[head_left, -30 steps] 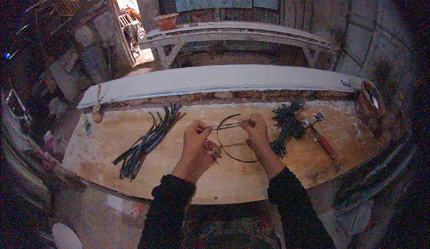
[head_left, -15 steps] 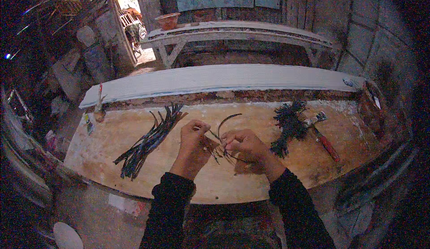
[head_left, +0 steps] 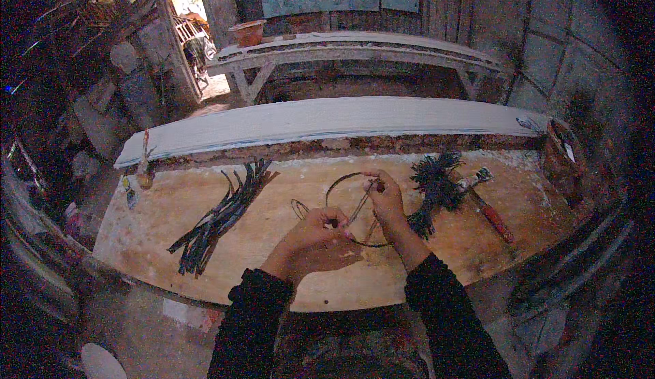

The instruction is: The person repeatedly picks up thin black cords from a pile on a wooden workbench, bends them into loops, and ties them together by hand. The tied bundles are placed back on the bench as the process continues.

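A thin dark strip bent into a loop lies on the wooden workbench between my hands. My left hand pinches the near end of the strip, fingers closed. My right hand grips the strip higher up, at the far side of the loop. To the left lies a bundle of long dark strips. On the right, just beyond my right hand, sits a bunch of short dark pieces.
A red-handled tool lies at the right of the bench. A long pale plank runs along the far edge, with a small brush at its left end. A white trestle bench stands behind, near a doorway.
My hands drew together over the loop, then the right hand rose to its far side while the left dropped nearer me. The loop has shifted with them.
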`<state>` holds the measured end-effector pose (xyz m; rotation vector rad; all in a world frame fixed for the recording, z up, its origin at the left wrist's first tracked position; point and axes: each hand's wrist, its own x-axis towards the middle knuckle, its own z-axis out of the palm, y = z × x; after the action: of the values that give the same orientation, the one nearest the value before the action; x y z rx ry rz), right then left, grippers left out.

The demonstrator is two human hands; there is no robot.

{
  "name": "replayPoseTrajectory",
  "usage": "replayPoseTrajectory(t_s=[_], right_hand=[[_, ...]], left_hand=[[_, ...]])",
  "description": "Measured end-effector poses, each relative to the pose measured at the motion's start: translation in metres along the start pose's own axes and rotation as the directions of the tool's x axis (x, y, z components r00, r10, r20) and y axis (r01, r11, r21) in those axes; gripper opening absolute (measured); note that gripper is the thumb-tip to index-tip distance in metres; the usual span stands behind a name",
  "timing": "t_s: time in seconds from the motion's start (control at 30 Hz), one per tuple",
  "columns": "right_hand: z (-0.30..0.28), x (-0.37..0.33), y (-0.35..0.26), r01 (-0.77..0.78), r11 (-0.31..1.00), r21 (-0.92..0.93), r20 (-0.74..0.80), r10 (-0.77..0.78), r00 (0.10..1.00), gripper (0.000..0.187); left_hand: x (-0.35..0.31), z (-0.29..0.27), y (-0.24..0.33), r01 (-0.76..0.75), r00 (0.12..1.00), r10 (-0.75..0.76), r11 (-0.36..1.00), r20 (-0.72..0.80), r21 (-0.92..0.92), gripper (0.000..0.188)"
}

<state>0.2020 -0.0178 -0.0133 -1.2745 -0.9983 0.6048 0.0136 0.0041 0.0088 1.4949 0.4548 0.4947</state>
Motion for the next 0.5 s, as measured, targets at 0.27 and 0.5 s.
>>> replayPoseTrajectory(t_s=[0.27,0.5], right_hand=[[-0.009,0.007,0.027,0.139,0.971,-0.192,-0.005,-0.143,0.99,0.016],[-0.001,-0.029,-0.048,-0.333,0.937,0.103,0.694,0.172,0.699,0.019]], left_hand=[[0.014,-0.012,-0.013,-0.167,0.865,-0.111,0.857,-0.49,-0.488,0.014],[0.015,-0.025,0.007,-0.087,0.603,-0.035,0.99,-0.797,-0.11,0.014]])
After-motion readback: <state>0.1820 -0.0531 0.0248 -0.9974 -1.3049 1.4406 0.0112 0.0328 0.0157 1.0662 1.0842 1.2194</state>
